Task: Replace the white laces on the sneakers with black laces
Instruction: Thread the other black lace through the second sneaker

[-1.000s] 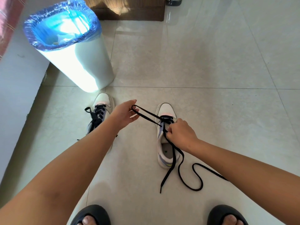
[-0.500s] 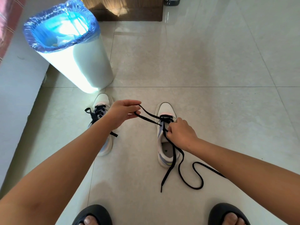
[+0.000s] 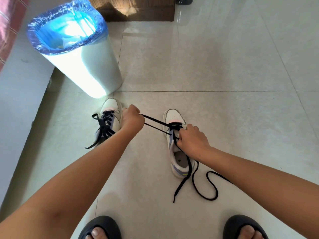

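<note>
Two white sneakers stand on the tiled floor. The left sneaker (image 3: 110,116) carries a black lace threaded up its eyelets, ends hanging loose. The right sneaker (image 3: 174,118) has a black lace (image 3: 191,171) through its front eyelets only. My left hand (image 3: 132,119) grips a loop of that lace and holds it taut to the left of the shoe. My right hand (image 3: 192,141) rests over the shoe's tongue and pinches the lace there. The lace's free ends trail on the floor to the right of the shoe.
A white bin (image 3: 82,66) with a blue liner stands just behind the left sneaker. A pale wall (image 3: 19,94) runs along the left. Wooden furniture (image 3: 134,9) is at the back. My feet in black slippers (image 3: 101,228) are at the bottom edge.
My left hand closed into a fist on the lace loop and drew it further left, pulling the strands taut. My right hand stayed on the right sneaker.
</note>
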The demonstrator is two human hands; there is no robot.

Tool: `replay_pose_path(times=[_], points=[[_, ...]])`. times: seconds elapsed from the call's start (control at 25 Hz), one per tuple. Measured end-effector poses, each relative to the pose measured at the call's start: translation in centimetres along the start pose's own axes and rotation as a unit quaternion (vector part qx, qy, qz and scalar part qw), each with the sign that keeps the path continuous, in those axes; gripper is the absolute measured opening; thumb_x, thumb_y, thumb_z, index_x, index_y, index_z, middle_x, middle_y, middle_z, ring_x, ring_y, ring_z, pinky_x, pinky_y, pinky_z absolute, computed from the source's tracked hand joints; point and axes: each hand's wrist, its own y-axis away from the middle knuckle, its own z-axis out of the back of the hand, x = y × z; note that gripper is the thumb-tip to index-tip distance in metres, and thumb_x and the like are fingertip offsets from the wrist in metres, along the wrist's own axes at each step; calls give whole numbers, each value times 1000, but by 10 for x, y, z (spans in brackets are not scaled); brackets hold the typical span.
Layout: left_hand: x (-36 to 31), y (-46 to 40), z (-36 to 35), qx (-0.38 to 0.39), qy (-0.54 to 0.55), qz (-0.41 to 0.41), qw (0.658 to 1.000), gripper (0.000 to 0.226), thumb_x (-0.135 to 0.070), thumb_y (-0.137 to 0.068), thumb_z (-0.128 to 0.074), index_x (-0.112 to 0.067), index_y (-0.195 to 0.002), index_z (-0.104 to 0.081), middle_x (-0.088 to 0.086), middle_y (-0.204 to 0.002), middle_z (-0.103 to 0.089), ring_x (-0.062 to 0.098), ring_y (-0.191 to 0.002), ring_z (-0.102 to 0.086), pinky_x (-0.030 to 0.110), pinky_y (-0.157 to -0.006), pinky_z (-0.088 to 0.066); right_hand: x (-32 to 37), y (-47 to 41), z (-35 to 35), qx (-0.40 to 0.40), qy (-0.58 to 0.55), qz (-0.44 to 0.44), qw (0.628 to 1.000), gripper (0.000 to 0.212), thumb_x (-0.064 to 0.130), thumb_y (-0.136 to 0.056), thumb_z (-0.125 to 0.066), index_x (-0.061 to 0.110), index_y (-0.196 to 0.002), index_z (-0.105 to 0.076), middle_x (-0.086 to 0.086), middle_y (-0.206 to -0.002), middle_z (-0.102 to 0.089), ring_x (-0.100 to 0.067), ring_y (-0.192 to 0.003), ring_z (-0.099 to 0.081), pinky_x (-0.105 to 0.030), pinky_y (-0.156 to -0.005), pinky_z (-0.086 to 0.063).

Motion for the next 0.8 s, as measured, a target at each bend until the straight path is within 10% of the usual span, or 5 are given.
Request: replay_pose_path(times=[0.16,0.4,0.6,0.8], points=[[3,22,-9,119,227,78,963,33,-7,-90,-56,0,-120,-49,14,-93,-54,18,-65,-57,26,-54,-55,1,0,0,6,-13,4,1000,24,22,-93,-42,8,-110,-52,-12,-118,-45,-28,-101,-46,-32,-67,-33],[6,110,-80,202,-30,14,979,74,-31,-94,-46,7,-143,-6,24,-146,-12,38,-123,-38,38,-100,-40,-2,4,-8,14,-25,24,999,25,21,-95,-40,7,-113,-50,-15,-122,-41,-30,-98,-48,-33,-67,-34],[2,107,-88,171,-73,-7,983,29,-11,-99,-34,1,-122,-47,15,-119,-51,28,-106,-55,28,-77,-41,-10,11,-7,-7,-45,76,996,24,19,-97,-40,9,-116,-50,-13,-118,-42,-27,-93,-49,-31,-71,-40],[-2,101,-80,165,-80,-15,983,24,-8,-98,-36,5,-115,-47,20,-115,-52,23,-98,-56,28,-78,-45,-28,53,-3,-65,55,225,971,28,-7,-66,-67,10,-87,-58,-6,-89,-49,-21,-70,-42,-26,-52,-29]])
